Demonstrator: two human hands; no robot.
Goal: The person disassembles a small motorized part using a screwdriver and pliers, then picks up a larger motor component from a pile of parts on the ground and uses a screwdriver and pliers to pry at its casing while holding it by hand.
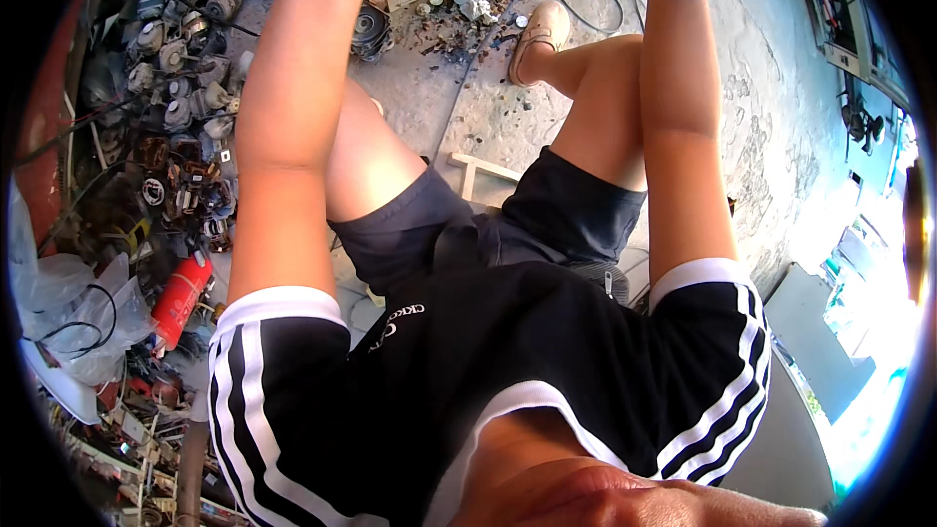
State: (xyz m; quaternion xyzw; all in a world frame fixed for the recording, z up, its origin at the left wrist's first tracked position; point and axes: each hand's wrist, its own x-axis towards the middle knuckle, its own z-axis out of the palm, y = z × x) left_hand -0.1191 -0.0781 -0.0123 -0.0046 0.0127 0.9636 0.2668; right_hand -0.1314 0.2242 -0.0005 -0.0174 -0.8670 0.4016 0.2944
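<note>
left arm (283,117) – raised, extended | right arm (678,98) – same | hands unseen

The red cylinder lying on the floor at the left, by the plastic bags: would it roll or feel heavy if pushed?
The red cylinder is round and lies on its side, so it would probably roll. It looks like metal, likely heavy for its size. The scrap motor parts and plastic bags close around it would probably stop it soon.

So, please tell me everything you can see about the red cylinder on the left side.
The red cylinder looks like a small fire extinguisher or gas bottle, probably painted metal. It lies tilted among scrap, its narrow end pointing down-left, beside clear plastic bags and below a pile of grey motor parts. Its fittings are too blurred to tell. Nobody touches it.
</note>
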